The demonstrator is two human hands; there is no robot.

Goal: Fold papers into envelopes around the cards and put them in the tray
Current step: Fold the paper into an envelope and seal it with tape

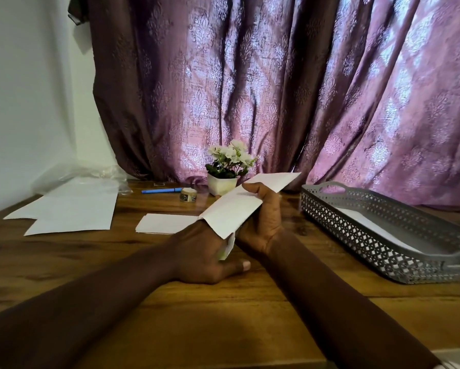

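Two hands, left hand (pixel 205 251) and right hand (pixel 263 222), pinch the folded paper (pixel 239 206); grey tray (pixel 337 219) holds a white sheet (pixel 369 225); label on the roll (pixel 188 195) unreadable.

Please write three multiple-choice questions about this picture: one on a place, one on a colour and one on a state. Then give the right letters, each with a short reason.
1. Where does the grey tray stand?
A. On the left of the table
B. On the floor
C. On the right of the table

2. What colour is the pen?
A. Red
B. Blue
C. Green

3. In what state is the folded paper?
A. Held up above the table
B. Lying flat in the tray
C. Crumpled into a ball

Answers:
1 C: the tray sits near the table's right edge.
2 B: the pen lying at the back of the table is plainly blue.
3 A: the left hand and the right hand grip the paper clear of the wood.
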